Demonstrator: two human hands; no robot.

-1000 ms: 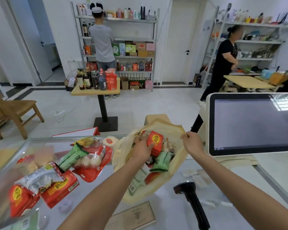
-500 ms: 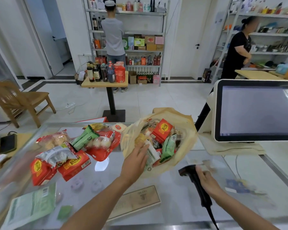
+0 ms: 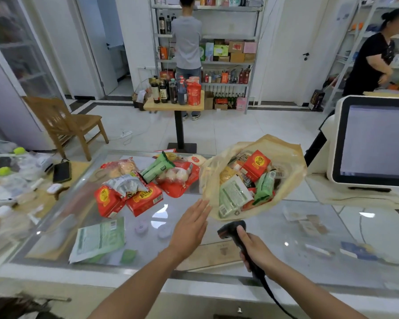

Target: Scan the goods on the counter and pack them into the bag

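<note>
Right grip [image 3: 253,247] round scanner [image 3: 232,230], bag [image 3: 293,162] just beyond

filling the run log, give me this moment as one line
left hand: open, empty, by bag | right hand: holding scanner | bag: open, part full | counter: goods unpacked

Pretty clearly a small shop. There's a glass checkout counter [image 3: 274,217] with a till screen [image 3: 376,141] on it, metal shelves [image 3: 207,42] stocked with boxes and bottles along the back wall, and a little table [image 3: 174,104] of sauce bottles out on the tiled floor.
</note>
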